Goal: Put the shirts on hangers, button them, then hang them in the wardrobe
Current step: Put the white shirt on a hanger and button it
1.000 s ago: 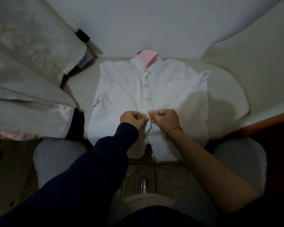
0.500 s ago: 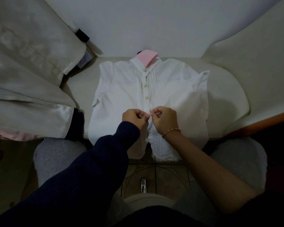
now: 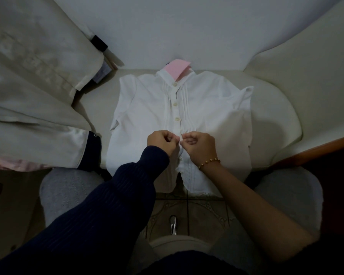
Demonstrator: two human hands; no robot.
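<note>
A small white short-sleeved shirt [image 3: 147, 116] lies flat, front up, on a pale cushioned surface [image 3: 270, 116], collar away from me. A pink hanger [image 3: 178, 67] sticks out of its collar. Three buttons down from the collar are fastened. My left hand [image 3: 161, 140], in a dark blue sleeve, and my right hand [image 3: 200, 143], with a gold bead bracelet, meet at the placket's middle. Both pinch the shirt's placket edges with curled fingers. The button between them is hidden. The hem hangs over the front edge.
A pile of cream garments [image 3: 32, 96] with dark cuffs covers the left side, with pink cloth [image 3: 18, 162] under it. A white wall [image 3: 177, 26] rises behind. A brown wooden edge [image 3: 316, 149] runs at the right. My grey-clad knees flank patterned floor tiles [image 3: 203, 213].
Both hands have shifted slightly up the placket and stayed pressed together, fingers working at the same button. The shirt has not moved.
</note>
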